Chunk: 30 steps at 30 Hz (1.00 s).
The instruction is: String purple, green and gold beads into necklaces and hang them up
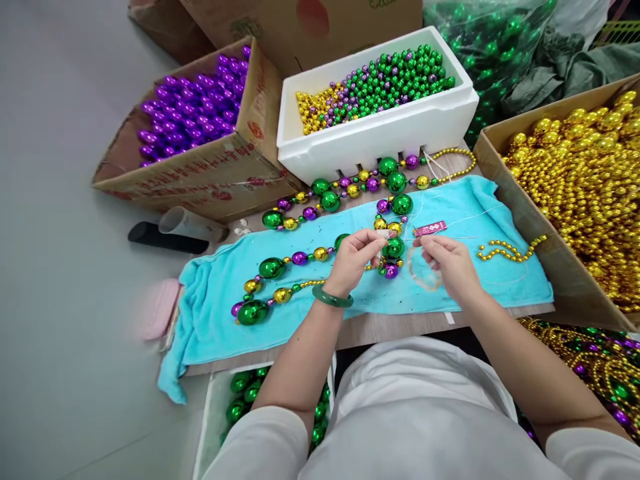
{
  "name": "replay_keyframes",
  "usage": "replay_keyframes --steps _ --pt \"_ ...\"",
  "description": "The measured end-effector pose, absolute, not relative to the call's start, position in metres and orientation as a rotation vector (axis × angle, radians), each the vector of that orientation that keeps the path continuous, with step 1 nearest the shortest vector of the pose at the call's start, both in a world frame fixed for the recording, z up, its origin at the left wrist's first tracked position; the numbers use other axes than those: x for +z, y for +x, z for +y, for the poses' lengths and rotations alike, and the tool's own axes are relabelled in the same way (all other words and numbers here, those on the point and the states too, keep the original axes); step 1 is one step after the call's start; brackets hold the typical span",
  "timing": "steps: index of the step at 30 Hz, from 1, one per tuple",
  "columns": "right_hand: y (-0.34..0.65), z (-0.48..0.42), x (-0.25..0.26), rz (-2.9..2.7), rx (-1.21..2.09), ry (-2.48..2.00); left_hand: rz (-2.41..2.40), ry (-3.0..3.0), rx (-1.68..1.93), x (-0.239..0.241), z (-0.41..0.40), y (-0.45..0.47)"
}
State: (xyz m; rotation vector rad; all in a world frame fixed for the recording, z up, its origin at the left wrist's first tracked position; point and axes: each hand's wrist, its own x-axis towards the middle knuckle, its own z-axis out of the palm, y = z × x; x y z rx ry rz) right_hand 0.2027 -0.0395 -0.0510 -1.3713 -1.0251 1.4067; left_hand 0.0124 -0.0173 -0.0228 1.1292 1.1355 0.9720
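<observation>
My left hand [357, 257], with a green bangle [333, 297] at its wrist, pinches a fine white thread between thumb and forefinger. My right hand [449, 261] is closed in a similar pinch on thin thread; the exact ends are too small to see. Between the hands lies part of a strand of large green, purple and gold beads [402, 204]. The strand continues left of my left hand, with a green bead [271, 268] on the towel. Below my right fingers is a blurred pale loop [425, 277]. A small magenta packet [431, 228] lies just beyond them.
A turquoise towel [300, 327] covers the table. Behind it stand a white foam box [375, 130] of small beads and a carton [200, 180] of purple beads. A carton [545, 233] of gold beads borders the right. A short gold bead string [510, 252] lies near it.
</observation>
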Motion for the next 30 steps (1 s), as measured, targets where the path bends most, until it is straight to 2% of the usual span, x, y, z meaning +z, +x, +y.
replay_keyframes --steps 4,6,7,9,13,15,19,25,30 --pt "0.238 -0.041 -0.075 -1.679 0.573 -1.877 1.182 1.134 1.025 -0.017 -0.017 0.006" --pt "0.239 -0.042 -0.078 -1.802 0.364 -1.879 1.199 1.15 1.036 -0.013 -0.018 0.004" --pt "0.233 -0.042 -0.076 -1.791 0.371 -1.795 1.207 1.158 1.039 -0.01 -0.018 0.004" --pt "0.211 -0.039 -0.067 -1.668 0.617 -1.53 1.217 1.175 1.047 -0.005 -0.021 0.005" --pt "0.155 -0.029 -0.048 -1.25 1.468 -1.092 1.207 1.211 1.076 0.009 -0.026 0.007" --pt "0.137 -0.025 -0.045 -1.131 1.679 -1.015 1.218 1.223 1.098 0.016 -0.029 0.004" --pt "0.126 -0.026 -0.042 -1.093 1.704 -1.007 1.299 1.206 1.191 0.025 -0.034 -0.016" --pt "0.109 -0.028 -0.027 -1.335 1.451 -0.866 1.296 1.081 1.379 0.037 -0.044 -0.049" --pt "0.086 -0.026 -0.027 -1.369 1.736 -0.627 1.204 0.979 1.421 0.037 -0.046 -0.052"
